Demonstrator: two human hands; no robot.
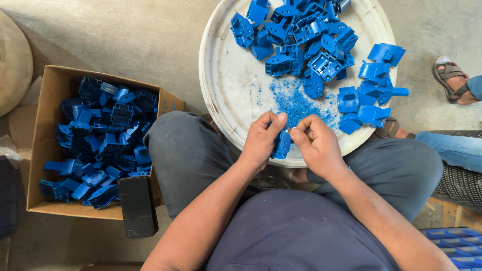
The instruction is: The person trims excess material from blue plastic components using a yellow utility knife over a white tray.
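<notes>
Fingers of our left hand (261,140) curl closed around a blue plastic part (282,144) at the near rim of the white round tray (226,85); our right hand (317,144) pinches shut against that part's edge, just above blue shavings (296,103).

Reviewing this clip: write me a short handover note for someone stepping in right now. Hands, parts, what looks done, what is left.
Left hand: grips a blue plastic part over the near edge of the white round tray.
Right hand: pinched at that same part; whether it holds a tool cannot be told.
Tray: a heap of blue parts, a smaller group at its right edge, blue shavings in front of the hands.
Cardboard box at the person's left: well filled with blue parts.
Done versus left: which pile is finished cannot be told.
</notes>
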